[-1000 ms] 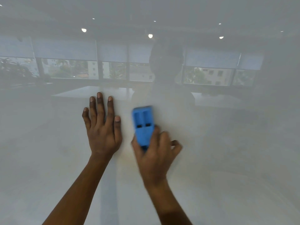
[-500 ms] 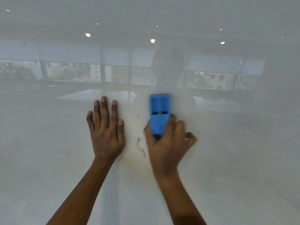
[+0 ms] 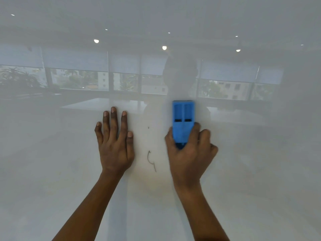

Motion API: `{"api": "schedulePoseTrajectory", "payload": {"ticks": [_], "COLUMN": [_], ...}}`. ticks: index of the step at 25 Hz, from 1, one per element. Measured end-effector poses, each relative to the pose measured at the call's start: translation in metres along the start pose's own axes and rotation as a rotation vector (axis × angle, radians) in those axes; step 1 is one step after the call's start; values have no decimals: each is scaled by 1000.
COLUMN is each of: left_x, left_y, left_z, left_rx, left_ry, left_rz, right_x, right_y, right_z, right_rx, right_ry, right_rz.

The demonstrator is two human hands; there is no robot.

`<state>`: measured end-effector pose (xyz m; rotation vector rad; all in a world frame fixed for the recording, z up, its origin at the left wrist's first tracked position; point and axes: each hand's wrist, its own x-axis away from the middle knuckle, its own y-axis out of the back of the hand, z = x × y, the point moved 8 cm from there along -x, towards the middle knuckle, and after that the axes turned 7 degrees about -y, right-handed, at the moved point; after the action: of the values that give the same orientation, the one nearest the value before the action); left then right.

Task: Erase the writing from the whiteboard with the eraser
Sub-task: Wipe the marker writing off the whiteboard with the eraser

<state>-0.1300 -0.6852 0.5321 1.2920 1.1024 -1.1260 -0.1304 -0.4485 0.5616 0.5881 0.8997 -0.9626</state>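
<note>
The glossy whiteboard (image 3: pixel 251 162) fills the whole view. A blue plastic eraser (image 3: pixel 182 122) stands upright against it, and my right hand (image 3: pixel 189 153) grips its lower end. My left hand (image 3: pixel 115 141) lies flat on the board with the fingers spread, to the left of the eraser. Between the two hands a small curved pen stroke (image 3: pixel 151 160) remains, with a tiny dot (image 3: pixel 148 127) above it. The eraser sits to the right of both marks and does not touch them.
The board mirrors a room with windows, blinds and ceiling lights, plus a faint outline of a person behind the eraser. No board edge or tray shows in the frame.
My right hand has slid the eraser to the right, uncovering the pen stroke and the dot. The left hand has stayed flat on the board.
</note>
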Motion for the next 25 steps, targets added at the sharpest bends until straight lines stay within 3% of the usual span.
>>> {"api": "schedulePoseTrajectory", "payload": {"ticks": [7, 11, 14, 17, 23, 25], "left_x": [-6, -23, -33, -35, -40, -42], "left_y": [14, 52, 52, 45, 35, 38], "left_z": [-6, -68, -121, -128, -128, -133], "left_rx": [115, 293, 328, 345, 430, 401], "left_ry": [63, 15, 8, 92, 211, 210], "left_rz": [13, -65, 37, 72, 146, 131], "right_x": [12, 13, 13, 10, 6, -12], "right_y": [-8, -5, -3, -1, 12, 26], "right_z": [3, 5, 5, 5, -5, -24], "right_rx": [-44, -51, 30, 105, -37, -20], "right_ry": [45, 39, 84, 135, 458, 516], "right_rz": [44, 33, 46, 58, 301, 274]}}
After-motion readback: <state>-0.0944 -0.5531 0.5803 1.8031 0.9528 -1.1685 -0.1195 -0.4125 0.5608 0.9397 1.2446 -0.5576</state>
